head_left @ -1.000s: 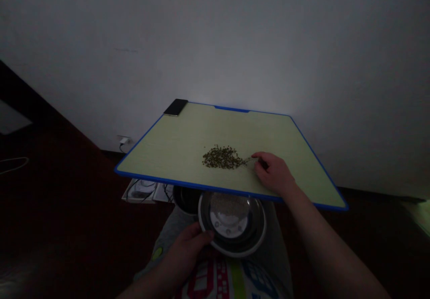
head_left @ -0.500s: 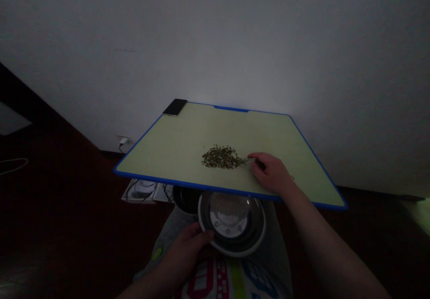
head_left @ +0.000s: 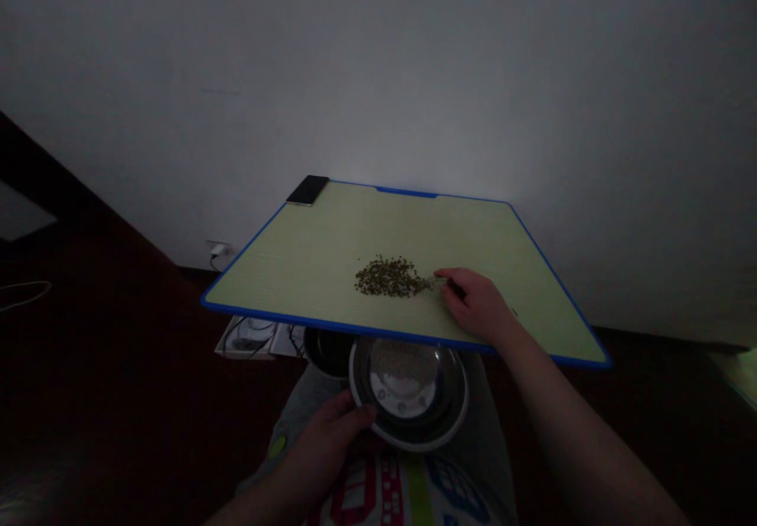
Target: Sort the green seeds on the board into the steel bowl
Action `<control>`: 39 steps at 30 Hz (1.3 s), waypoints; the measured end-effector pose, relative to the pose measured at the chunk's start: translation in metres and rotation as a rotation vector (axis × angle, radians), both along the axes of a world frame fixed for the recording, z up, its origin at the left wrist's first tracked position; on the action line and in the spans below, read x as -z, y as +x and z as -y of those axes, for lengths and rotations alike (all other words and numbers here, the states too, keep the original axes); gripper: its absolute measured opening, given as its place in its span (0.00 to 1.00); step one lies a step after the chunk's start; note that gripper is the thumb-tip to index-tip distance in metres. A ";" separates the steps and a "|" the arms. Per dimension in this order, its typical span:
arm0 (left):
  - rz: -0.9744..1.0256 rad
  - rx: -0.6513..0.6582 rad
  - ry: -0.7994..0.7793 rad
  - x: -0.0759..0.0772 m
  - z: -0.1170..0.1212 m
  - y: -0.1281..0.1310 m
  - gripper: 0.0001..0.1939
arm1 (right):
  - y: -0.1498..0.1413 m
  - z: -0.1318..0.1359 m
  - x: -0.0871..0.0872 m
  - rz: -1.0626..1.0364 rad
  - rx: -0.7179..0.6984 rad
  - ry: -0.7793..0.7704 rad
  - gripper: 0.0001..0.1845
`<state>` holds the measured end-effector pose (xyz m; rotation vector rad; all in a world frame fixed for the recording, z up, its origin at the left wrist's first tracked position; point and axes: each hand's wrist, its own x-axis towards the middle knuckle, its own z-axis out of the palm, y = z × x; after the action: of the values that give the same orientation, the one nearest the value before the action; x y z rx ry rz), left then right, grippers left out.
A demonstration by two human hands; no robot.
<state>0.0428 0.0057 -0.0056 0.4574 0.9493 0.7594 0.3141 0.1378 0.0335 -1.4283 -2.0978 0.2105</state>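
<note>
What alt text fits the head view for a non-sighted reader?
A person's right hand holds what look like tweezers at a pile of dark seeds on a pale green board with a blue edge. Their left hand grips the rim of a metal bowl of pale grains below the board. A phone lies on the board's far corner.

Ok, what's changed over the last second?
The right hand has moved slightly left across the blue-edged board, bringing its thin tool a little nearer the pile of small dark seeds. Nothing was taken hold of or let go. The left hand stays at the rim of the steel bowl, and the pile looks unchanged.
</note>
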 end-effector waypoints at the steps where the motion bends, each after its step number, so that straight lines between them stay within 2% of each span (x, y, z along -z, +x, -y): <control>1: 0.000 0.001 -0.003 0.000 0.000 0.000 0.17 | 0.000 0.000 0.000 0.003 -0.001 -0.005 0.19; 9: -0.031 -0.004 -0.017 -0.003 -0.002 0.001 0.20 | -0.001 0.002 -0.003 0.016 -0.001 -0.042 0.19; 14: -0.033 0.004 0.003 0.000 -0.002 0.000 0.19 | -0.001 0.003 -0.002 0.019 -0.026 -0.038 0.18; 21: -0.052 0.012 -0.009 -0.005 -0.002 0.001 0.20 | 0.000 0.003 -0.003 0.022 -0.044 -0.021 0.18; 33: -0.025 0.010 0.002 -0.004 -0.002 0.002 0.17 | 0.001 0.003 -0.002 -0.002 0.001 0.003 0.19; 39: -0.021 -0.001 -0.001 -0.002 -0.001 0.002 0.19 | 0.002 0.003 -0.001 -0.021 0.045 0.012 0.19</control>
<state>0.0444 0.0063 -0.0039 0.4647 0.9697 0.7555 0.3163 0.1353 0.0342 -1.4582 -2.0448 0.1943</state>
